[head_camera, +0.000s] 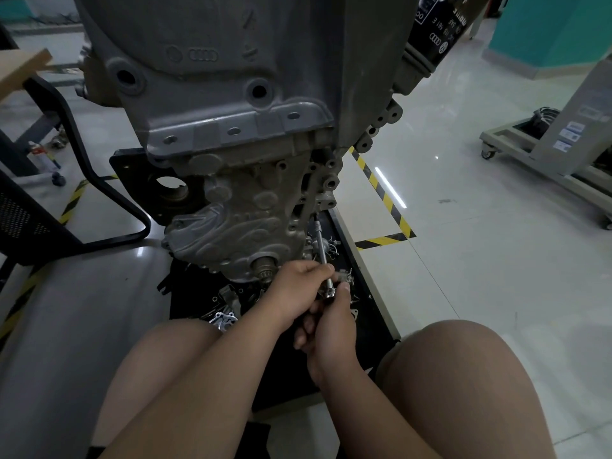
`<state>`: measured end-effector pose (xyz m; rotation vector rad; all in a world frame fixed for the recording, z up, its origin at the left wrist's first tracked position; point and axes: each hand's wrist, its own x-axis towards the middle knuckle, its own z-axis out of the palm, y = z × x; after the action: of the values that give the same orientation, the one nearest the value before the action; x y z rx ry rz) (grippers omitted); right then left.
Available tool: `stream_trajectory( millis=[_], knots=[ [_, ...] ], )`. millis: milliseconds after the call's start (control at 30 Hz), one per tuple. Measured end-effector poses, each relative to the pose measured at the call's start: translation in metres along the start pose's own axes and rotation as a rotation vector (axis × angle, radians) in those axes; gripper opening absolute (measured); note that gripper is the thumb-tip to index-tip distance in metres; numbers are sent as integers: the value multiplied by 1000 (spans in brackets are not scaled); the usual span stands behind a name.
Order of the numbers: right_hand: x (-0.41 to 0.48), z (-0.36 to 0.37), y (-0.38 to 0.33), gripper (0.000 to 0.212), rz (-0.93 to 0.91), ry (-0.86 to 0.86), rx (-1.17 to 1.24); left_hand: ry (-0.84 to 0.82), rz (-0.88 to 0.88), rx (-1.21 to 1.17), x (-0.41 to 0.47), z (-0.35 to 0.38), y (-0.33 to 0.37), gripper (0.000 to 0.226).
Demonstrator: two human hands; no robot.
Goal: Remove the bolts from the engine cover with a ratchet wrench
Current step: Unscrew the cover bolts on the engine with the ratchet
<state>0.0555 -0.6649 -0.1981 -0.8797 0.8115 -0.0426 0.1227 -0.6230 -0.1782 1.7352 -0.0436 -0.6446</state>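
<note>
Left hand (pixel 298 286) curled round ratchet wrench (pixel 322 248) extension; right hand (pixel 331 329) grips its head; socket at engine cover (pixel 231 226) lower right edge; cover still mounted; loose hardware (pixel 227 318) below; bolts left: cannot tell, probably midway.

The engine cover (pixel 238 226) is mounted low on the engine (pixel 212 77), above a tray (pixel 367 313) of loose parts (pixel 225 318). The ratchet wrench (pixel 322 250) is set against its right edge; a chair (pixel 23 217) is placed left.
</note>
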Motion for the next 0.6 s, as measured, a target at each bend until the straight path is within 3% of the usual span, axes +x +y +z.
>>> stream_trajectory(
  millis=[233, 600],
  knots=[
    [1, -6, 0, 61, -204, 62, -249, 18, 40, -25, 2, -2, -1, 31],
    [-2, -9, 2, 39, -306, 116, -305, 25, 12, -79, 1, -4, -1, 25]
  ],
)
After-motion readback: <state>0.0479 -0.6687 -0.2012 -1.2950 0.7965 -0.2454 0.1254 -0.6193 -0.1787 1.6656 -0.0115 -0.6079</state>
